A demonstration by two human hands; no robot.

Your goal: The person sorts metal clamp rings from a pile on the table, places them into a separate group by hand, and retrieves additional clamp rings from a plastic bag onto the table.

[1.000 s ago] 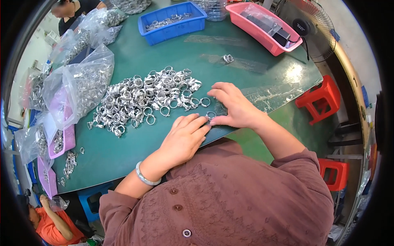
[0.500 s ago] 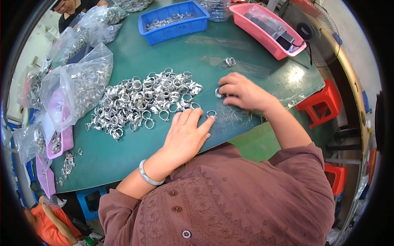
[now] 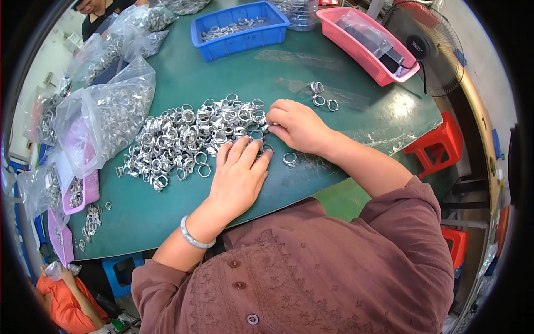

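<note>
A broad heap of silver metal rings (image 3: 183, 136) lies on the green table (image 3: 183, 220). My left hand (image 3: 238, 181) rests palm down at the heap's near right edge, fingers stretched out and touching rings there. At the right edge of the heap, my right hand (image 3: 300, 127) has its fingers curled and thumb and fingertips close together. Whatever is between those fingertips is hidden. A single ring (image 3: 290, 160) lies between my two hands. Farther right, a ring (image 3: 332, 104) lies next to another ring (image 3: 318, 101) and a small stack of rings (image 3: 316, 87).
At the back are a blue bin (image 3: 240, 47) of rings and a pink basket (image 3: 361, 55) holding dark items. Plastic bags (image 3: 119, 114) of rings and purple trays (image 3: 90, 192) crowd the left. A fan (image 3: 428, 50) and red stools (image 3: 436, 146) are right. Other people sit left.
My right hand has moved left to the heap. Two rings now lie beside the small stack. My left hand has drawn left, off the single ring, onto the heap's edge.
</note>
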